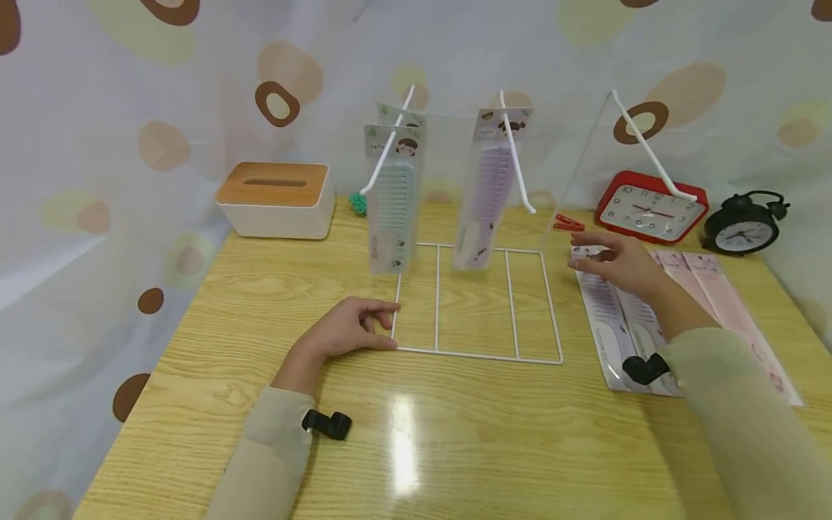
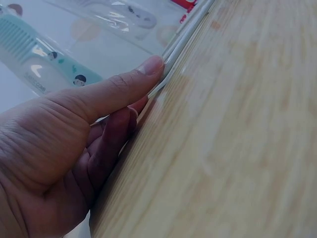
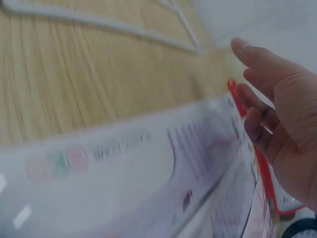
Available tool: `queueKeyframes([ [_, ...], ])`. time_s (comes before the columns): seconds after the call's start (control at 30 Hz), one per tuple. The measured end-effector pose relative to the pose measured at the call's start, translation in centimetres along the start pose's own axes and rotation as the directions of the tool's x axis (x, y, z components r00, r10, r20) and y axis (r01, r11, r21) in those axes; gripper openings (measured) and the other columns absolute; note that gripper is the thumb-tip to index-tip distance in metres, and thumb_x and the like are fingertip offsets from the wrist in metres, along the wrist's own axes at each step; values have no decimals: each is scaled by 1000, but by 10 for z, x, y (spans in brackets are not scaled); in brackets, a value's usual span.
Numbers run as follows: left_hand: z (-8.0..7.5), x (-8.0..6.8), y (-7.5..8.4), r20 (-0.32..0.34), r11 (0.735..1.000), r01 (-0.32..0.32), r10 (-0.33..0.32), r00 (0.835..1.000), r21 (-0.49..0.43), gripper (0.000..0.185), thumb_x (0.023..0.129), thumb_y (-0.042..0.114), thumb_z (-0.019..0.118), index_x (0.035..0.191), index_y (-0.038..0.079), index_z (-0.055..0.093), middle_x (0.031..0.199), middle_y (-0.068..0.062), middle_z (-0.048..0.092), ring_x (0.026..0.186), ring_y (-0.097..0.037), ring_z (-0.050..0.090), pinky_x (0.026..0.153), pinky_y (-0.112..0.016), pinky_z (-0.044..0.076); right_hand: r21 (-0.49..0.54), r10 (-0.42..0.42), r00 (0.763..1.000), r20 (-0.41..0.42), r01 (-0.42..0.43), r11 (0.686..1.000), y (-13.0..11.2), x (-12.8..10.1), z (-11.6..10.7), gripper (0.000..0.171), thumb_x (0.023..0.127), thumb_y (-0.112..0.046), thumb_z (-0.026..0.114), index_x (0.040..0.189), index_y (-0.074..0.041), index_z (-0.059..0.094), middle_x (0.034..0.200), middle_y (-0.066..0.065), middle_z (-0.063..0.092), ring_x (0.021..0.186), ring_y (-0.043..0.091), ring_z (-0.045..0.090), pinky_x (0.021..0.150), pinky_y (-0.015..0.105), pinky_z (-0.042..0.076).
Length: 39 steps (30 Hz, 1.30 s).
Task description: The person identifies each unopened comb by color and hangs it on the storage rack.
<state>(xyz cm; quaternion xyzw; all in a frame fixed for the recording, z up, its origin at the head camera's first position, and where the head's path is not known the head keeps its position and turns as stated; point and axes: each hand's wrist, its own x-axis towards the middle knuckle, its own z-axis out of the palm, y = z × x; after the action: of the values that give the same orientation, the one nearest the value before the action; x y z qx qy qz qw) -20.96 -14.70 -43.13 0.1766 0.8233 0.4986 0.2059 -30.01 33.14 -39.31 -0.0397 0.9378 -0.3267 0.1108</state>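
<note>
While left hand (image 1: 347, 328) grips white rack (image 1: 438, 303) | right hand (image 1: 617, 263), fingers parted, near flat packs (image 1: 612, 321) | hanging purple pack (image 1: 489, 130): 1 comb (image 1: 494, 180)

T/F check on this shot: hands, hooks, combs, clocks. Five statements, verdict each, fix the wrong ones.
1. The left hand touches the white wire rack. True.
2. The right hand is holding a pink comb. False: it holds nothing.
3. A packaged purple comb hangs on the middle hook. True.
4. The right hook carries a packaged teal comb. False: it is bare; a packaged teal comb hangs on the left hook.
5. In the head view, the red clock stands left of the black alarm clock. True.
</note>
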Motion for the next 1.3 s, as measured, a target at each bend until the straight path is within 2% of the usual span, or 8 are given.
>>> queueKeyframes([
  [0.27,1,-3,-2,-1,1000,8,-8,1000,-3,66,80,19,86,140,10,60,105,-9,67,71,-15,57,67,-25,49,-177,50,996,75,-36,983,37,3,-2,98,81,-53,79,160,-25,27,121,21,50,80,25,51,68,34,40],
  [0.43,3,-3,-4,7,1000,3,-3,1000,-10,66,80,19,85,140,9,59,105,-9,67,70,-15,56,66,-24,49,-164,51,995,90,-36,986,45,5,-2,103,79,-55,80,160,-25,24,131,25,48,80,26,55,69,34,41],
  [0.57,3,-2,-4,1,1000,-1,1,1000,-13,66,80,19,85,140,10,60,105,-9,67,71,-15,57,66,-24,49,-108,36,998,-44,-41,993,49,7,2,87,85,-44,79,157,-25,34,135,21,47,89,28,49,72,36,38],
  [0.7,3,-2,-3,-5,1000,-1,1,1000,-15,65,80,19,85,139,10,60,104,-8,67,72,-15,57,66,-25,49,8,66,978,-199,-65,998,51,8,7,70,91,-37,73,153,-23,43,131,13,51,95,26,44,74,34,37],
  [0.9,4,-3,-2,-7,1000,5,-6,1000,-18,65,80,18,85,139,10,60,103,-8,68,71,-15,57,66,-25,49,215,171,954,-245,-119,969,48,3,5,70,86,-53,73,147,-24,52,112,-13,61,97,17,47,75,23,41],
  [1.1,2,-3,-4,-16,1000,0,0,1000,-16,64,80,18,85,139,10,60,103,-8,68,71,-15,58,66,-25,49,398,193,961,-199,-100,912,34,-11,-10,68,86,-48,74,146,-23,53,104,-27,59,97,0,54,76,11,48],
  [1.2,2,-3,-4,-22,1000,1,-2,1000,-19,64,80,18,86,138,10,61,103,-9,68,71,-16,58,65,-25,49,530,187,966,-177,-67,845,24,-20,-21,65,84,-37,79,144,-24,57,109,-19,58,96,-2,55,75,10,51],
  [1.3,2,-3,-4,-27,1000,12,-13,1000,-24,65,79,18,86,138,11,62,104,-8,68,71,-16,58,65,-24,49,676,191,967,-167,-29,736,13,-35,-30,62,80,-28,84,138,-24,63,111,-12,57,95,1,56,74,12,53],
])
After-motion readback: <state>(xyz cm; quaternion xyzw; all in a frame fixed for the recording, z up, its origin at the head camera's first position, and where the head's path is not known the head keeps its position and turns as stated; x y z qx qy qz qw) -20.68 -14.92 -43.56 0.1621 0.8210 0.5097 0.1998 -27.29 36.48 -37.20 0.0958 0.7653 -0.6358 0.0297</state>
